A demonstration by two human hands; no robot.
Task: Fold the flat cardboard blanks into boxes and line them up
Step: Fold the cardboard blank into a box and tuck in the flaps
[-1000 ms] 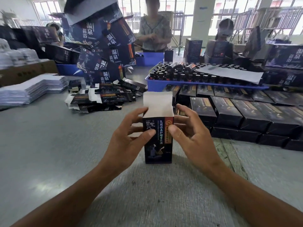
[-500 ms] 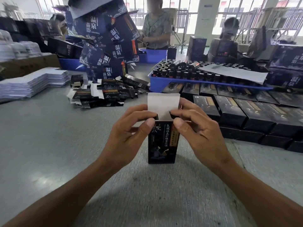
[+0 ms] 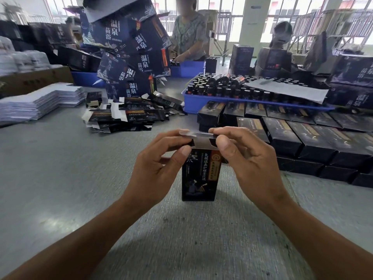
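A small black box with gold and white lettering stands upright on the grey table in front of me. Its white top flap is bent forward over the opening. My left hand pinches the flap's left end between thumb and forefinger. My right hand pinches the right end the same way. A heap of flat black blanks lies behind to the left. Rows of folded black boxes lie at the right.
A blue tray of dark bottles, partly under a grey sheet, stands behind the folded boxes. Large dark-blue cartons pile up at the back. A stack of white sheets lies far left. Two people work across the table.
The white flap stood upright a second ago; both hands have moved up the box and bent it forward and down over the opening.
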